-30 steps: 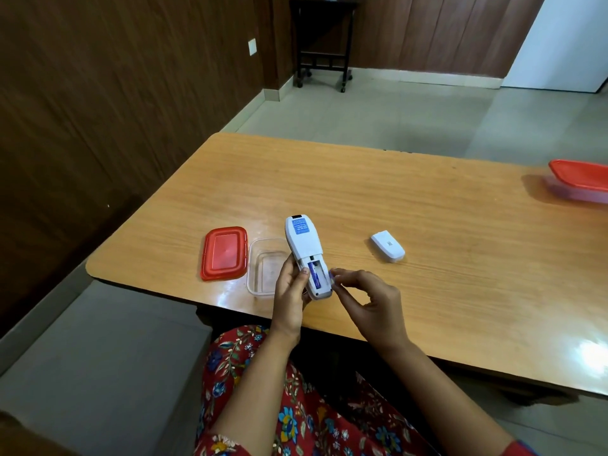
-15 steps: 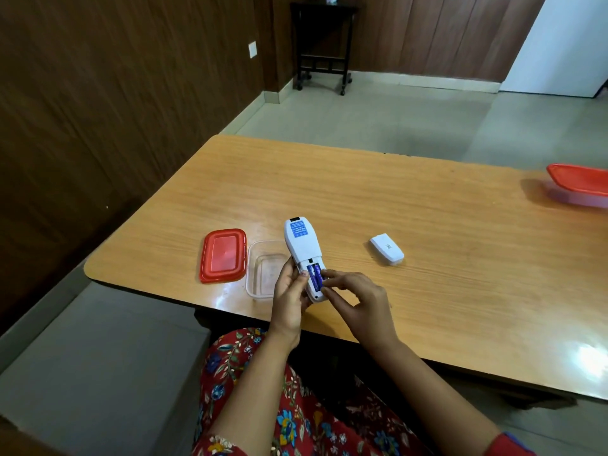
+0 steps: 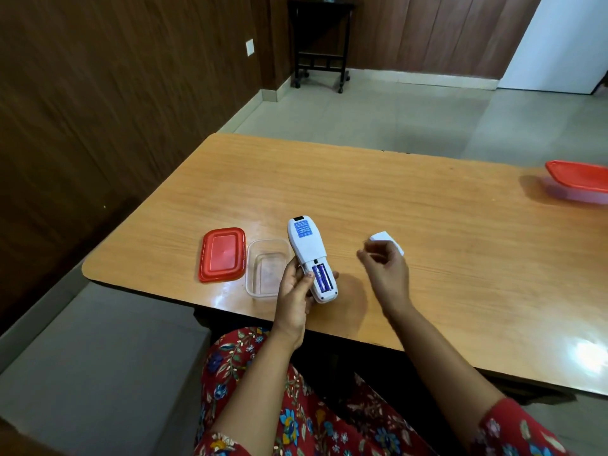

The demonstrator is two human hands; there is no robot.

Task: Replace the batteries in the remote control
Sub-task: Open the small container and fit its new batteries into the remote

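Note:
My left hand holds the white remote control back side up above the table's near edge. Its battery compartment is uncovered and two blue batteries lie side by side in it. My right hand hovers over the table to the right with its fingers loosely curled, right over the white battery cover, which it partly hides. Whether the fingers touch the cover is unclear.
A clear plastic box stands open just left of the remote, with its red lid beside it. Another box with a red lid sits at the table's far right. The wooden table ends near my lap.
My right hand has left the remote's battery compartment and moved right to the battery cover. Two batteries now show in the compartment. My left hand still holds the remote.

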